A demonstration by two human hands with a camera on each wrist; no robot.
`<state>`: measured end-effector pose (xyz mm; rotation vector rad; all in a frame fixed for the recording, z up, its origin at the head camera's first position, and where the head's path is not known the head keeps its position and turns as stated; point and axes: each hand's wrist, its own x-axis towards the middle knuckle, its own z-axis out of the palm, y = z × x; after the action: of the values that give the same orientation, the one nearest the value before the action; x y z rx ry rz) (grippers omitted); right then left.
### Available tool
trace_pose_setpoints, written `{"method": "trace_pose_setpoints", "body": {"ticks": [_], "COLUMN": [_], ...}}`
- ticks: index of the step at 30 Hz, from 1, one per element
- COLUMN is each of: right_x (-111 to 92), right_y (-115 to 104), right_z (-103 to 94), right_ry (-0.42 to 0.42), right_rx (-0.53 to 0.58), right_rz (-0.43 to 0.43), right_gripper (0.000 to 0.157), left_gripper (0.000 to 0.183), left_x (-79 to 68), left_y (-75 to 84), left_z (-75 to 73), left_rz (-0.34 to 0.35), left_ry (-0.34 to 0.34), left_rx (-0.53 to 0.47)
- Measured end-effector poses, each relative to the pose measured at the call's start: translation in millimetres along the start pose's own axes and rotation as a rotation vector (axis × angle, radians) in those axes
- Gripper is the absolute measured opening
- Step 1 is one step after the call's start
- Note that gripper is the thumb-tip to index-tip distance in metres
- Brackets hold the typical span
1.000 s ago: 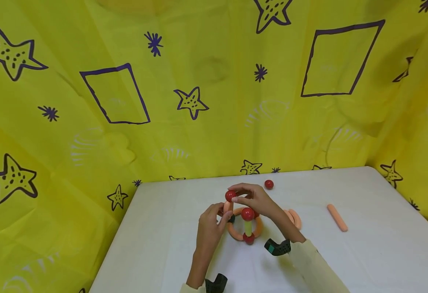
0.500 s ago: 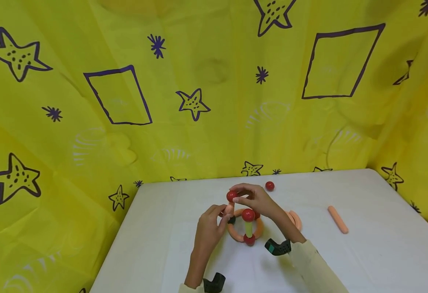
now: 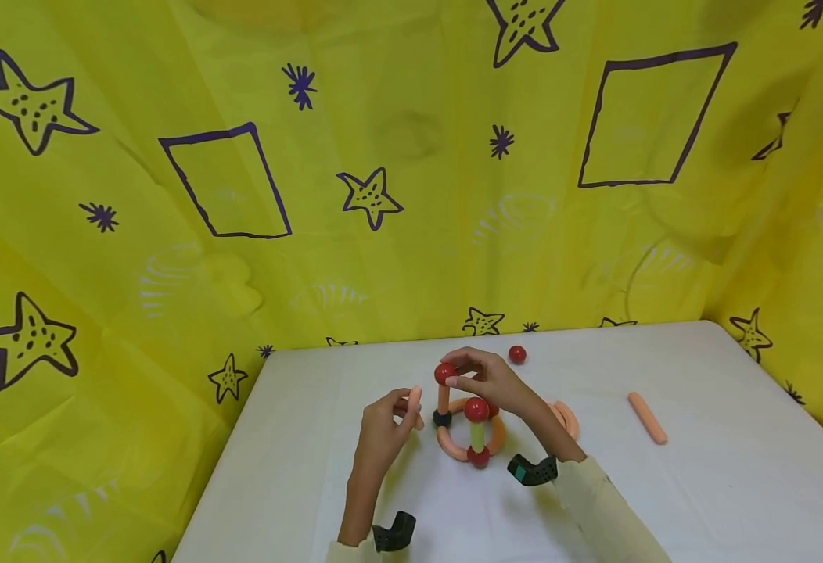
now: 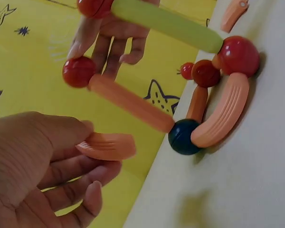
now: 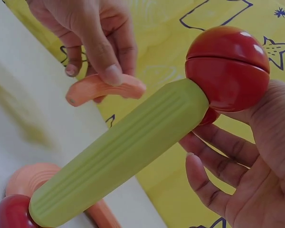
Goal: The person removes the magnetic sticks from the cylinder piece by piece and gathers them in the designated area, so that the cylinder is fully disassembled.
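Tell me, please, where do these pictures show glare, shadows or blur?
Head: faint, soft shadows on the white table; right wrist: small bright glints on the near red ball, and a diffuse shadow on the table at left; left wrist: the straight orange stick looks slightly blurred, while ridges show on the short curved piece in the left hand.

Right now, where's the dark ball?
In the head view, the dark ball is at the left side of the orange ring, under the upright orange stick.
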<state>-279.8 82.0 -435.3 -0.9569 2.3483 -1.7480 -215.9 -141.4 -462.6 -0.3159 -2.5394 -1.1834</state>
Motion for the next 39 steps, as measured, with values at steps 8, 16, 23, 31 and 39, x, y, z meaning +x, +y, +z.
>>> {"method": "trace_pose_setpoints", "body": {"ticks": [8, 16, 23, 31, 39], "right_x": [0.8, 0.4, 2.1, 2.9, 3.3], "right_y": [-0.5, -2.9, -0.1, 1.7, 0.8], "right_z": [-0.1, 0.9, 1.0, -0.1, -1.8], "right_ry": [-0.004, -0.016, -0.019, -0.034, -0.051], "right_rx": [0.009, 0.02, 0.0, 0.008, 0.006], "right_rz": [0.04, 0.041, 0.051, 0.06, 0.074], "right_gripper": [0.033, 0.033, 0.035, 0.037, 0.036], "left_gripper": [0.03, 0.021, 0.023, 0.022, 0.021], "left_x": [-5.3, -17.4, -18.7, -19.0, -19.3], "left_y": [-29.5, -46.2, -48.4, -48.2, -45.6], "left_z": [-17.1, -29.3, -35.4, -37.5, -40.0], "left_rz": [-0.281, -0.371, -0.417, -0.417, -0.429], "left_ry": [-0.067, -0.101, -0.116, -0.118, -0.099], "left_rx": [-0.083, 0.077, 0.077, 0.072, 0.164]}}
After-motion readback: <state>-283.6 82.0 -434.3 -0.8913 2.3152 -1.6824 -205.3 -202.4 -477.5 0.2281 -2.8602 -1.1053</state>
